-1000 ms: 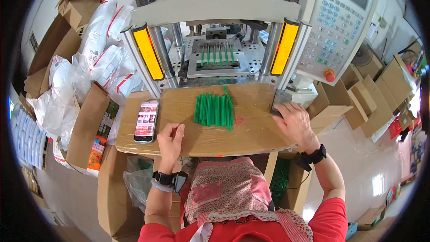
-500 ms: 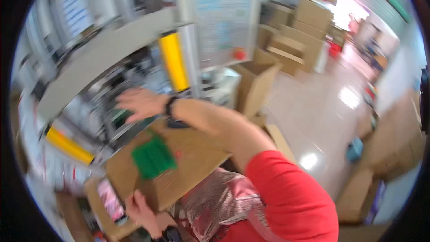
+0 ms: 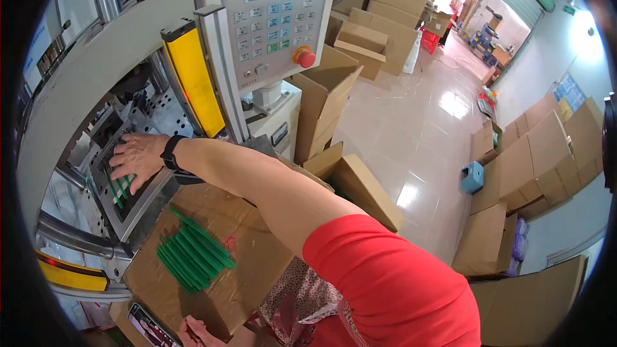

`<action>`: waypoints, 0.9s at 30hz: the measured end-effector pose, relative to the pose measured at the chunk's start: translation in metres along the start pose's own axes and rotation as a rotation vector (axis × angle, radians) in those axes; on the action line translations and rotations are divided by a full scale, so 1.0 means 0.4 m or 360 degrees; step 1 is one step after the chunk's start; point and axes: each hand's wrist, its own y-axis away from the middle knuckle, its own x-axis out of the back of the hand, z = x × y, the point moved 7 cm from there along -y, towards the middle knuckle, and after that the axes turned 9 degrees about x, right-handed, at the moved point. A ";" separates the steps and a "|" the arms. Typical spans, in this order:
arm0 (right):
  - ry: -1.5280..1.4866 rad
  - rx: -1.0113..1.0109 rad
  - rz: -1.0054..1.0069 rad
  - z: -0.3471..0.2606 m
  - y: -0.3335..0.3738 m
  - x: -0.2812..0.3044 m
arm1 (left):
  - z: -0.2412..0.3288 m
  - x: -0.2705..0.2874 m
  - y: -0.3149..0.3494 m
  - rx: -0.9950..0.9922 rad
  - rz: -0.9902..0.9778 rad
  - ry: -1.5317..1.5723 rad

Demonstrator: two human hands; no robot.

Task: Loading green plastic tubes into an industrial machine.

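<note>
My right hand reaches into a press machine, fingers spread over several thin green strips. The strips lie on a dark plate in a metal-framed fixture; my palm and fingers hide part of them. Beside the fixture, a fanned pile of green strips lies on a brown cardboard surface. My left hand rests at the lower edge, near a phone with a lit screen. Its fingers are curled, and whatever they hold, if anything, is hidden.
Yellow guard bars flank the machine's opening. A button panel with a red knob stands beside it. Open cardboard boxes crowd its right. Further off are a blue stool, stacked cartons and a distant person.
The view has swung and sharpened, bringing the control panel closer to the top middle. My right hand now lies over strips in the fixture; earlier it was blurred in the machine's opening.
</note>
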 end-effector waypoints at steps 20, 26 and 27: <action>0.0532 0.0997 -0.0125 -0.144 -0.131 -0.016 | -0.003 0.003 0.007 -0.0012 -0.0019 0.0083; 0.0412 0.1009 -0.0015 -0.151 -0.114 0.029 | -0.070 -0.007 0.016 0.0501 -0.0073 0.0323; 0.0379 0.0884 -0.0161 -0.129 -0.118 0.018 | -0.062 -0.009 0.008 0.0387 -0.0110 0.0267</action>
